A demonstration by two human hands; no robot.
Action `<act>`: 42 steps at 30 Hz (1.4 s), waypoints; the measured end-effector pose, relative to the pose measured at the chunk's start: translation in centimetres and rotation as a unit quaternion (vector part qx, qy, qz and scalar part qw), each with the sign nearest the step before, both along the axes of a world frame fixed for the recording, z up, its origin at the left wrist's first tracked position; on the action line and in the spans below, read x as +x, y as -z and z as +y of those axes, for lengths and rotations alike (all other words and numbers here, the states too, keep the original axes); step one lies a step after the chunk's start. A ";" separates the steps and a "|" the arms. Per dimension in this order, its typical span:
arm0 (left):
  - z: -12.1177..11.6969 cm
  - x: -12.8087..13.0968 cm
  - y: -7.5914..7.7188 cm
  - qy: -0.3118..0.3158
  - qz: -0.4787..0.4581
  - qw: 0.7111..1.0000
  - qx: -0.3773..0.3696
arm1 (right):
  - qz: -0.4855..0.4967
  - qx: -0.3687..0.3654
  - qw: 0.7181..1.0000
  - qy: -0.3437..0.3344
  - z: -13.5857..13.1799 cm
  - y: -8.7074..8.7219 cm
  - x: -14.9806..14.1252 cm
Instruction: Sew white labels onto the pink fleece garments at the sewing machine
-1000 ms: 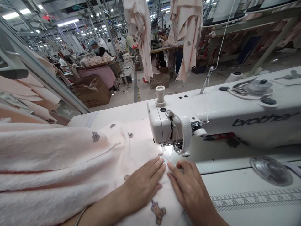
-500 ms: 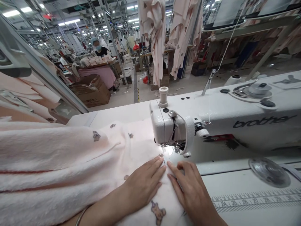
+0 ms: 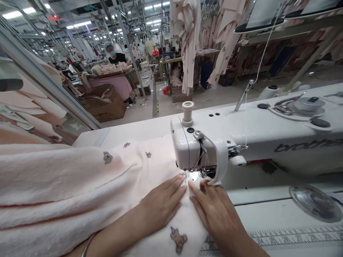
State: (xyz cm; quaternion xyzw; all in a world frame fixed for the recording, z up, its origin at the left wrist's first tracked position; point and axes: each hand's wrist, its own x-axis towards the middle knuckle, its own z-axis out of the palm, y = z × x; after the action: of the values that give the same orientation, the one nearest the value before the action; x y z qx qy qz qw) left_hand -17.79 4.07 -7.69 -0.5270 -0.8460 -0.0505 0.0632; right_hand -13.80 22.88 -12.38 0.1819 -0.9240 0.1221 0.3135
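A fluffy pale pink fabric (image 3: 66, 185) with small bear prints lies across the white sewing table and runs under the head of a white sewing machine (image 3: 241, 139). My left hand (image 3: 160, 205) lies flat on the fabric, fingers stretched toward the needle area (image 3: 194, 175). My right hand (image 3: 214, 214) rests beside it on the fabric's right edge, fingers extended, fingertips just in front of the presser foot. Both hands press the cloth and grip nothing.
A printed ruler strip (image 3: 281, 237) runs along the table's front right. A metal disc (image 3: 316, 203) sits in the table at right. Beyond are cardboard boxes (image 3: 103, 103), hanging pink garments (image 3: 189, 43), other workstations and a seated person (image 3: 114, 55).
Both hands have slid forward with the fabric, closer to the needle. The view has shifted slightly right and nearer the machine.
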 end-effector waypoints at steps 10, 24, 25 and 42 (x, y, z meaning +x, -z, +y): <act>0.1 -0.4 -0.2 -0.015 -0.011 1.000 -0.001 | 0.005 0.002 1.000 0.011 -0.1 0.7 -0.3; 0.0 -1.1 -0.1 -0.015 -0.039 0.999 0.020 | -0.016 0.011 1.000 0.015 0.3 0.6 -0.2; 0.0 -1.2 -0.1 -0.018 -0.046 0.999 0.017 | -0.019 0.013 1.000 0.016 0.3 0.6 -0.3; 0.1 -2.5 0.4 -0.059 -0.055 0.997 0.016 | -0.041 -0.019 0.999 0.022 -0.1 0.1 0.5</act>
State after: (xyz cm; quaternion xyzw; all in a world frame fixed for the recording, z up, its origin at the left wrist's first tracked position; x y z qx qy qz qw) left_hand -20.27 4.13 -8.12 -0.4716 -0.8769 -0.0887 0.0278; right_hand -13.25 22.76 -12.48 0.1507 -0.9374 0.1400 0.2809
